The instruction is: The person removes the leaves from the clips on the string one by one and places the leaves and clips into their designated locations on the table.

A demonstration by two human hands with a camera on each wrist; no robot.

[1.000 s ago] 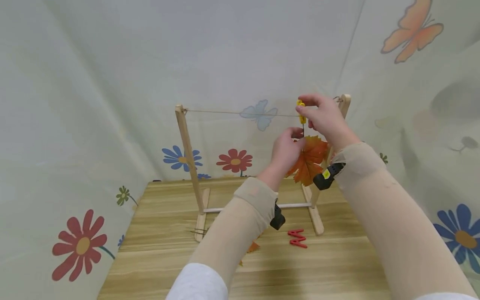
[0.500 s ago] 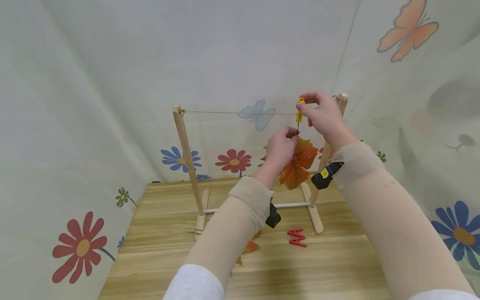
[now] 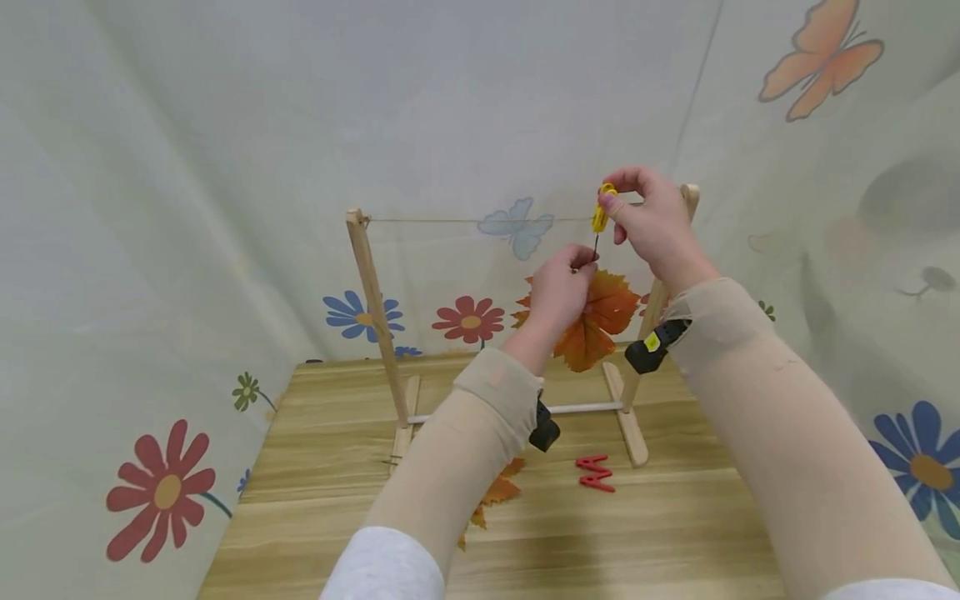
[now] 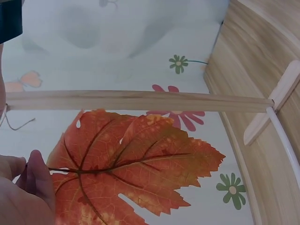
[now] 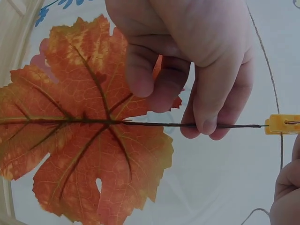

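My left hand [image 3: 561,287] pinches the dark stem of an orange maple-like leaf [image 3: 596,312] between thumb and fingers. The leaf hangs below that hand, its blade spread wide in the left wrist view. Above it, my right hand [image 3: 656,221] holds a yellow clothespin [image 3: 602,212] between thumb and forefinger. In the right wrist view, the stem's upper end meets the mouth of the clothespin [image 5: 283,124], which sits across the string [image 5: 269,63]. Whether the string lies inside its mouth is hard to tell.
A wooden frame [image 3: 375,317] with two posts carries the string between its tops. On the wooden table [image 3: 675,517] lie red clothespins [image 3: 596,472], another orange leaf [image 3: 501,492] partly under my left forearm, and thin dark stems [image 3: 392,461] by the frame's left foot.
My left hand and the leaf have shifted a little left. The clothespin in my right hand has risen slightly and tilted. Both hands keep their hold.
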